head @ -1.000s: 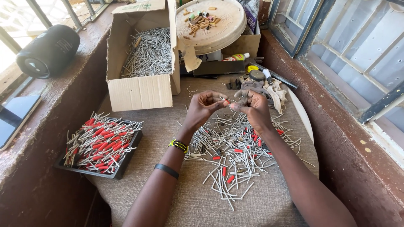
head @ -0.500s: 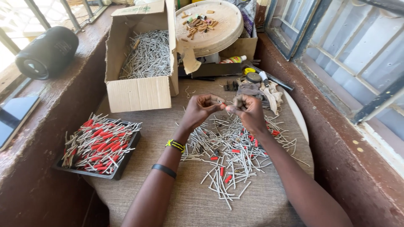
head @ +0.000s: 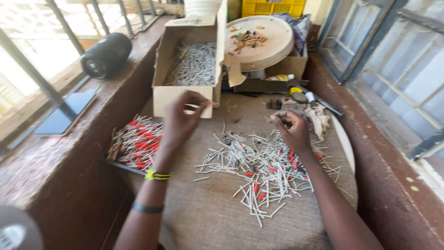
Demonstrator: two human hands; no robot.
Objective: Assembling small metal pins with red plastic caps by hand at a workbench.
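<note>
Head view: near the body, the loose heap of pale sticks with red tips [head: 263, 169] covers the burlap-topped table [head: 208, 217]. Both hands, together half a second ago, have parted. The right hand [head: 291, 132] curls over the heap, its contents hidden. The left hand [head: 182, 118] pinches one red-tipped stick [head: 203, 103] beside the open cardboard box [head: 189, 74], above the dark tray of finished sticks [head: 134, 143].

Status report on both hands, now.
Left hand pinching a red-tipped stick. Right hand curled above the stick pile. Nothing between them.
</note>
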